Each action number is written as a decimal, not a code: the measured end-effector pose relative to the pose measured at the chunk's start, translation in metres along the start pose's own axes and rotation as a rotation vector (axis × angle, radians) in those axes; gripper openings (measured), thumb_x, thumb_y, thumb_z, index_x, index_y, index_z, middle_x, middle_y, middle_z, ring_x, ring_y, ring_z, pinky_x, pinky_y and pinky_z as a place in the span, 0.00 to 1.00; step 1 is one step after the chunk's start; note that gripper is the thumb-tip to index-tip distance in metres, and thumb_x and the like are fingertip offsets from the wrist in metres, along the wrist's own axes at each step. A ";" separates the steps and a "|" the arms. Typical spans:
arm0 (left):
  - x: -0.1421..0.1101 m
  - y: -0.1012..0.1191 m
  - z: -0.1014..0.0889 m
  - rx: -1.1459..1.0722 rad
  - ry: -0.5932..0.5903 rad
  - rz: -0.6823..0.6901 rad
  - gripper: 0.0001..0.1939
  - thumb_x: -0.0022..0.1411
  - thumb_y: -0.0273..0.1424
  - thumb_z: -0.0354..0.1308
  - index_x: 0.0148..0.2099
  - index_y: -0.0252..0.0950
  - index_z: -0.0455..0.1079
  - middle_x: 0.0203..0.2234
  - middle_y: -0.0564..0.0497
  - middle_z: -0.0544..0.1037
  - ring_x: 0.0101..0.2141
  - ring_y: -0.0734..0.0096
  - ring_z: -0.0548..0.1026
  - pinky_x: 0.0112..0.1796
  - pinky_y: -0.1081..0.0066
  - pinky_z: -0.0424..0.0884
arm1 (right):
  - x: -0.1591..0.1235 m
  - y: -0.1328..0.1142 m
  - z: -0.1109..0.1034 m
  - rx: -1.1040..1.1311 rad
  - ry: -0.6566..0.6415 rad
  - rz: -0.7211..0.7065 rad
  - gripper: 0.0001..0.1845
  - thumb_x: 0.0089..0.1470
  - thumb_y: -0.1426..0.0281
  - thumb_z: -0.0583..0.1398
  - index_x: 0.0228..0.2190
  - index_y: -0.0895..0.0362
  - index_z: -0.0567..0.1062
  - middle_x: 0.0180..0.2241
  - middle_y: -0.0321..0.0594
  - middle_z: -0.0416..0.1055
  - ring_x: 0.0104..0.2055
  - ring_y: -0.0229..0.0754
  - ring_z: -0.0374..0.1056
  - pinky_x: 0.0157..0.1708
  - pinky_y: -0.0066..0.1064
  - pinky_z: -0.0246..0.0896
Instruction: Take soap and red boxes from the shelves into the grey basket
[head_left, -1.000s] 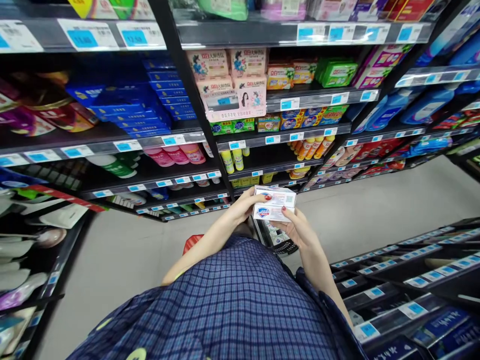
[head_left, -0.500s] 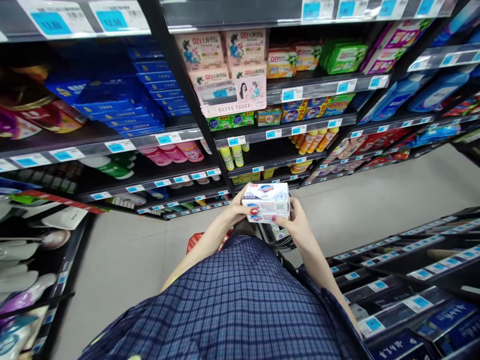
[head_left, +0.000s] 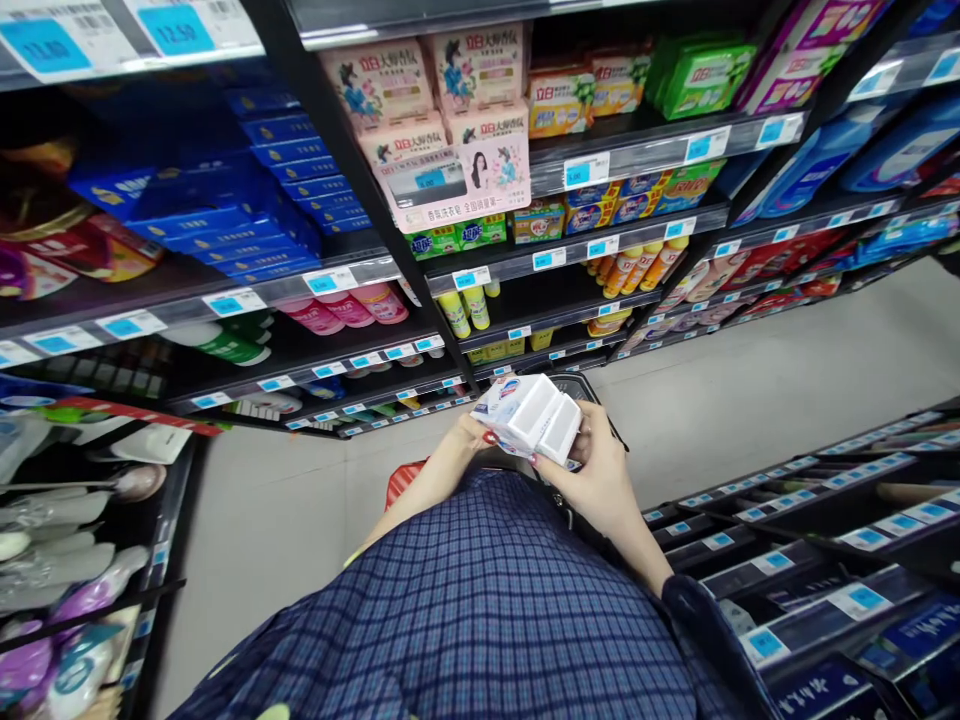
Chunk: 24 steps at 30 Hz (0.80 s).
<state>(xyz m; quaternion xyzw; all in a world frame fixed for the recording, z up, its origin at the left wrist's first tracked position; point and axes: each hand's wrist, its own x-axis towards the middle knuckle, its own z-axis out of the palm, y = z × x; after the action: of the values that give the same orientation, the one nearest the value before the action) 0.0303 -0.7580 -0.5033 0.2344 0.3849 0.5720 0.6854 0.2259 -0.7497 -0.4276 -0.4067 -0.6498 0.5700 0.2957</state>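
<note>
A white pack of boxed soap bars [head_left: 529, 412] with a blue and red emblem is held in front of my waist. It is tilted, so its stacked white end faces up and to the right. My left hand [head_left: 471, 436] grips its left end, the fingers mostly hidden behind it. My right hand [head_left: 596, 465] is closed on the right lower side, thumb along the near edge. Below the pack, partly covered by my hands, is a dark shopping basket or cart [head_left: 600, 392].
Ahead stands a shelf with pink soap boxes [head_left: 480, 70], green soap packs [head_left: 701, 78], yellow bottles [head_left: 474, 308] and blue boxes [head_left: 202, 215]. A rack of brushes [head_left: 139, 482] is at left. More shelving [head_left: 810, 585] rises at right. Something red [head_left: 403, 484] shows by my left forearm.
Both hands have turned the soap pack, so its end now shows instead of its long printed side. The view has shifted slightly closer to the shelf.
</note>
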 end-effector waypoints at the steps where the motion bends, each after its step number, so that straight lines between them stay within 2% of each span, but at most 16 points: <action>1: 0.000 0.003 -0.002 0.028 -0.030 -0.015 0.41 0.23 0.29 0.66 0.49 0.37 0.69 0.46 0.41 0.75 0.48 0.43 0.72 0.45 0.56 0.69 | 0.001 0.009 -0.004 -0.025 -0.026 0.015 0.33 0.43 0.62 0.68 0.49 0.53 0.62 0.44 0.44 0.70 0.42 0.45 0.71 0.38 0.37 0.71; 4: 0.003 0.010 -0.010 0.176 -0.120 -0.119 0.36 0.26 0.24 0.66 0.46 0.37 0.69 0.43 0.46 0.75 0.46 0.53 0.72 0.43 0.65 0.69 | 0.003 0.042 -0.012 -0.114 -0.073 0.072 0.35 0.40 0.61 0.69 0.49 0.53 0.65 0.49 0.45 0.66 0.50 0.48 0.66 0.44 0.40 0.69; 7: 0.012 0.009 -0.016 0.324 -0.166 -0.262 0.31 0.28 0.20 0.65 0.41 0.36 0.68 0.37 0.52 0.75 0.41 0.63 0.72 0.38 0.72 0.68 | 0.002 0.078 -0.010 -0.151 -0.037 0.118 0.38 0.35 0.59 0.70 0.48 0.56 0.68 0.48 0.47 0.67 0.50 0.51 0.65 0.47 0.46 0.65; 11: 0.025 -0.011 -0.029 0.376 -0.228 -0.468 0.27 0.30 0.21 0.65 0.38 0.35 0.65 0.33 0.54 0.74 0.37 0.67 0.72 0.34 0.75 0.66 | -0.006 0.123 0.001 -0.102 -0.013 0.183 0.41 0.32 0.61 0.72 0.49 0.58 0.68 0.48 0.48 0.70 0.49 0.54 0.66 0.51 0.49 0.59; 14: 0.036 -0.035 -0.050 0.309 -0.202 -0.628 0.24 0.32 0.24 0.65 0.36 0.37 0.65 0.32 0.53 0.75 0.35 0.65 0.73 0.32 0.73 0.67 | -0.026 0.168 0.004 0.016 0.017 0.351 0.35 0.36 0.60 0.70 0.47 0.59 0.70 0.46 0.47 0.72 0.47 0.52 0.68 0.50 0.46 0.59; 16: 0.046 -0.053 -0.072 0.292 -0.127 -0.700 0.21 0.34 0.26 0.64 0.36 0.38 0.66 0.30 0.52 0.75 0.33 0.64 0.75 0.32 0.71 0.68 | -0.044 0.209 0.007 0.133 0.115 0.513 0.30 0.38 0.60 0.68 0.44 0.58 0.72 0.42 0.44 0.74 0.44 0.49 0.69 0.48 0.44 0.62; 19: 0.066 -0.077 -0.119 0.349 -0.013 -0.787 0.18 0.36 0.27 0.61 0.36 0.41 0.67 0.28 0.54 0.76 0.33 0.64 0.76 0.33 0.70 0.70 | -0.072 0.282 0.019 0.198 0.416 0.771 0.25 0.36 0.58 0.66 0.37 0.57 0.72 0.36 0.42 0.75 0.40 0.50 0.71 0.45 0.44 0.64; 21: 0.082 -0.092 -0.157 0.409 -0.009 -0.853 0.18 0.36 0.26 0.59 0.35 0.43 0.68 0.27 0.56 0.76 0.34 0.65 0.76 0.33 0.71 0.71 | -0.081 0.333 0.029 0.164 0.548 0.893 0.24 0.37 0.56 0.64 0.35 0.57 0.70 0.36 0.44 0.74 0.40 0.51 0.70 0.44 0.46 0.63; 24: 0.099 -0.120 -0.223 0.466 -0.067 -0.927 0.19 0.36 0.26 0.57 0.36 0.46 0.69 0.28 0.58 0.77 0.36 0.64 0.77 0.34 0.72 0.73 | -0.078 0.409 0.037 0.070 0.611 0.978 0.29 0.35 0.56 0.64 0.39 0.58 0.68 0.39 0.49 0.72 0.43 0.56 0.68 0.46 0.50 0.60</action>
<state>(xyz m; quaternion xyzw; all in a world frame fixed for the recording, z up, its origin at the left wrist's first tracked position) -0.0697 -0.7174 -0.7522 0.2041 0.5433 0.0998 0.8082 0.3118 -0.8281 -0.8297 -0.7960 -0.2520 0.5182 0.1852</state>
